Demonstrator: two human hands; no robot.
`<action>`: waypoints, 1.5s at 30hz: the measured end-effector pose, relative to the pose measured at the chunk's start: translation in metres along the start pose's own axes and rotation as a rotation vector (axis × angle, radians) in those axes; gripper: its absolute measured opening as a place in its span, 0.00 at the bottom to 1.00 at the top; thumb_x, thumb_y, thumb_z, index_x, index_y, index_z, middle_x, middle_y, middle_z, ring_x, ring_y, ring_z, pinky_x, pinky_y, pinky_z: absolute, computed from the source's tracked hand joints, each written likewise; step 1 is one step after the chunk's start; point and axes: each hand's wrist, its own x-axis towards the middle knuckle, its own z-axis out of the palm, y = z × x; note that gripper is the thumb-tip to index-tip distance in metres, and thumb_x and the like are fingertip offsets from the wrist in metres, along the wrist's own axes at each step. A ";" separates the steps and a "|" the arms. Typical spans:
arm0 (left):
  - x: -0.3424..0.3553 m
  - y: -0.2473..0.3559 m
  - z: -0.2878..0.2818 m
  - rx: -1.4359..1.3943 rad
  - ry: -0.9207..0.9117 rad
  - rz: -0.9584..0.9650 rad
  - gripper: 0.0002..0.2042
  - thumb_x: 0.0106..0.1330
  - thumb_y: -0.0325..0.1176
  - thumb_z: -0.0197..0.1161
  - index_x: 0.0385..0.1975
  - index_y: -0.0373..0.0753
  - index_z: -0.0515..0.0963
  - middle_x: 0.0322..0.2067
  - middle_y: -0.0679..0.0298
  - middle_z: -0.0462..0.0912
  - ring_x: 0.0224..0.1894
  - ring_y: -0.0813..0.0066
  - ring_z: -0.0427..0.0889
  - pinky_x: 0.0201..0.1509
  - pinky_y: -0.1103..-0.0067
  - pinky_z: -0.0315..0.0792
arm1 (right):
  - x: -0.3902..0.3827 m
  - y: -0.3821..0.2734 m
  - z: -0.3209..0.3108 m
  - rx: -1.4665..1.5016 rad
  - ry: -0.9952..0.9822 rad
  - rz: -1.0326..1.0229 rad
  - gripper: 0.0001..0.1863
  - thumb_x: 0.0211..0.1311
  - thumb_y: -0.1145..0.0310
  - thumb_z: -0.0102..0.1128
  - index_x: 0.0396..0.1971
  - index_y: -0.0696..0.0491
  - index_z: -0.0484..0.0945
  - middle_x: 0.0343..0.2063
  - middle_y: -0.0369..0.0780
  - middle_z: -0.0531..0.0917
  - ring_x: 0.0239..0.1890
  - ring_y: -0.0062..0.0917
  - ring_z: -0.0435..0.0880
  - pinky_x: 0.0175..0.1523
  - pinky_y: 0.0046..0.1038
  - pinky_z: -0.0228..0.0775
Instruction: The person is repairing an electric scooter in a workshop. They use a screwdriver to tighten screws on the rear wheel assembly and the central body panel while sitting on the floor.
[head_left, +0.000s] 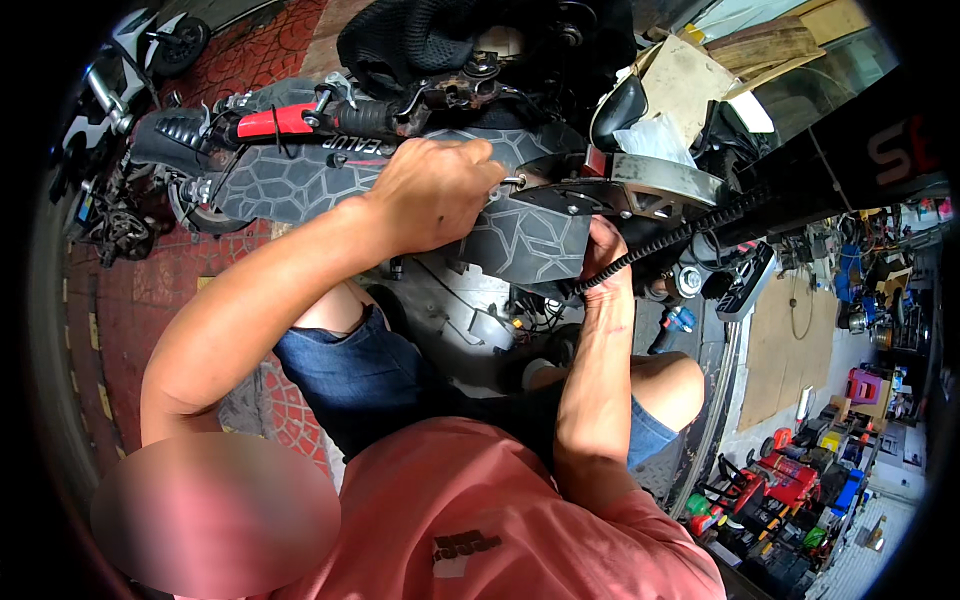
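An electric scooter lies across in front of me, its dark deck [530, 245] patterned with pale cracked lines. Over the deck, my left hand [435, 190] is closed in a fist. A slim metal tool [515, 182] sticks out of it toward the steel folding bracket [590, 195] at the foot of the stem; most of the tool is hidden. My right hand [605, 258] is at the deck's near edge, below the bracket, beside a black spiral-wrapped cable [660, 240]. Its fingers are curled in and partly hidden, so what they grip does not show.
A blue power tool [677, 322] stands to the right of my right forearm. The black stem [810, 185] runs off to the right. Farther right are a cardboard sheet [790, 350] and crowded tools. At the left, a parked motorbike [120, 80] stands on red paving.
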 end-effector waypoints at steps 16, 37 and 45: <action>-0.006 0.005 0.004 0.016 -0.005 -0.109 0.07 0.65 0.30 0.63 0.38 0.38 0.84 0.31 0.57 0.81 0.36 0.51 0.84 0.37 0.58 0.76 | -0.025 -0.010 0.037 -0.020 0.039 -0.003 0.19 0.75 0.67 0.52 0.56 0.63 0.80 0.38 0.43 0.88 0.30 0.24 0.85 0.31 0.22 0.75; -0.009 0.010 0.015 0.050 0.207 -0.080 0.04 0.60 0.29 0.67 0.31 0.37 0.81 0.29 0.58 0.80 0.35 0.54 0.84 0.37 0.63 0.79 | -0.038 0.002 0.056 -0.087 0.265 -0.131 0.25 0.80 0.49 0.51 0.54 0.57 0.80 0.33 0.40 0.88 0.16 0.18 0.73 0.17 0.20 0.53; -0.010 0.009 0.013 0.040 0.181 -0.114 0.04 0.62 0.29 0.67 0.30 0.37 0.80 0.29 0.58 0.80 0.36 0.54 0.84 0.36 0.62 0.78 | -0.049 -0.005 0.071 -0.017 0.212 -0.058 0.23 0.79 0.49 0.53 0.50 0.56 0.81 0.29 0.38 0.86 0.15 0.17 0.70 0.17 0.20 0.53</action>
